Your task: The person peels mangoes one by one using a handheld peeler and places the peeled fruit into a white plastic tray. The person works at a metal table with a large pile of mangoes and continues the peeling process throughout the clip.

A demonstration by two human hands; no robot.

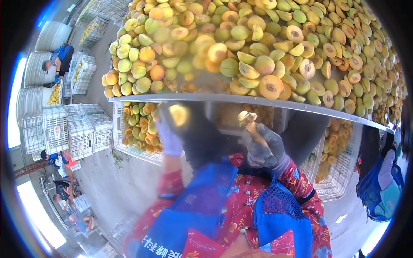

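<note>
My right hand [266, 148], in a grey glove with a lavender cuff, is closed around a short wooden-handled tool [258, 133]. A pale, ragged lump [247, 118] sits at the tool's upper end; its nature is unclear. My left hand [167, 132], also gloved, is blurred just below the table edge, over a white plastic crate [142, 156] of fruit halves. A yellow fruit half [179, 115] shows against its fingers; blur hides whether they grip it. Beyond both hands, apricot-like fruit [271, 87], many cut in half with hollow centres, is heaped on a metal-edged table [206, 97].
Another white crate [345, 167] of fruit halves stands below the table at right. Stacked crates [80, 129] and large pale tubs [53, 35] line the left side. A person [61, 61] bends among crates there; another person [384, 183] is at the far right.
</note>
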